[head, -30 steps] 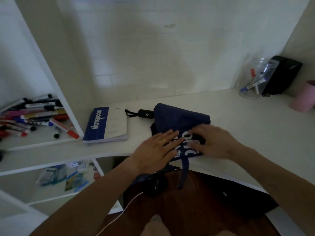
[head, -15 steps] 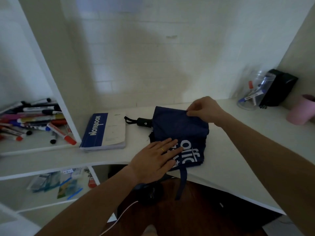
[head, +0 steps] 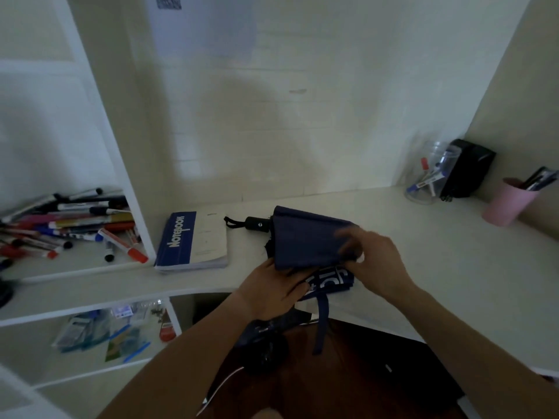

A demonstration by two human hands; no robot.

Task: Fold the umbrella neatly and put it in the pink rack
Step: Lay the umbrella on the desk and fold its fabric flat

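Item: navy umbrella (head: pixel 305 237), compact type, lying on the white desk (head: pixel 453 261) near its front edge, black handle (head: pixel 256 223) with wrist loop pointing left toward a blue-and-white notebook (head: pixel 193 240).

Change noted: half a second ago the right hand pinched the far edge of the canopy cloth at the back. That edge has now been drawn forward, so a plain navy flap covers most of the white lettering (head: pixel 329 275), which shows only along the near side. 1 fold has therefore been laid over.

Right hand (head: pixel 375 261): fingers curled shut on the folded-over cloth edge at the umbrella's right end; blurred, apparently mid-motion.

Left hand (head: pixel 272 291): lies under the near-left edge of the flap, fingertips hidden by cloth; whether they grip or merely press flat cannot be told.

Closure strap (head: pixel 322 322): hangs loose over the desk edge, unfastened.

Other: pink cup (head: pixel 508 204) with pens at far right; no pink rack can be identified with certainty.

Assessment: folding is partway. The pleats appear gathered but not wrapped; rolling tight and fastening the strap likely remain before placement.
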